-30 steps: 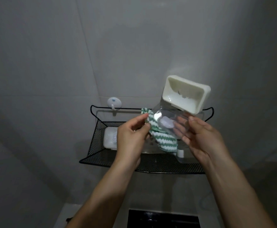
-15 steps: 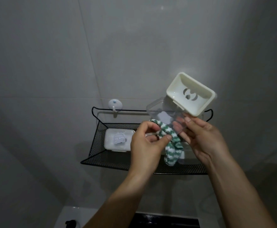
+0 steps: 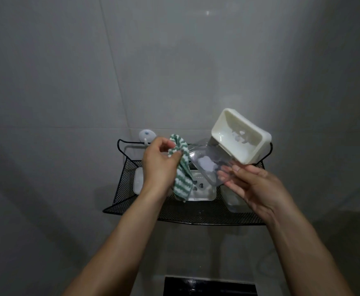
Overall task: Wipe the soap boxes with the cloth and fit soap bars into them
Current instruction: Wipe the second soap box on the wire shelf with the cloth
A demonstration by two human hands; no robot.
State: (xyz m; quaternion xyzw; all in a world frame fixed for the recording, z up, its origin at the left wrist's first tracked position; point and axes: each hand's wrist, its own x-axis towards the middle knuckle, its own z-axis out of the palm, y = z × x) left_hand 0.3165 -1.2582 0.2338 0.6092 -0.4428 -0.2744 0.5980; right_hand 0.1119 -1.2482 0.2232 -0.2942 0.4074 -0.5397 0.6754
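Head view. Two bare forearms reach from the near edge toward a black mesh rack point(image 3: 187, 214) fixed to a grey tiled wall point(image 3: 68, 71).

Left hand point(image 3: 160, 165): fingers curled, pinching a green-and-white striped cloth point(image 3: 180, 171) between thumb and fingers. The cloth's upper end bunches above the fingertips; the rest hangs down over the near-left part of the rack. Its right edge lies just beside the clear lid point(image 3: 209, 165).

Right hand point(image 3: 253, 184): holds an open soap box by the lid, fingers spread under the clear plastic, thumb on top at its near-right edge. The lid carries a pale cloud-shaped label. The cream tray point(image 3: 241, 135) of the box tilts up and to the right from the lid, hollow side toward the camera, with cut-out drain holes in its floor. The box is held in the air above the rack's right half, not touching it.

On the rack: a second tray point(image 3: 202, 189) with small dark holes sits in the middle, partly behind the cloth. A white box point(image 3: 138, 180) shows at the left, mostly hidden by the left wrist. A pale box point(image 3: 232, 199) at the right is largely behind the right hand; its contents cannot be told.

A white wall hook point(image 3: 146, 135) sits on the wall just above the rack's far-left corner. A black panel point(image 3: 209, 286) lies at the near edge.
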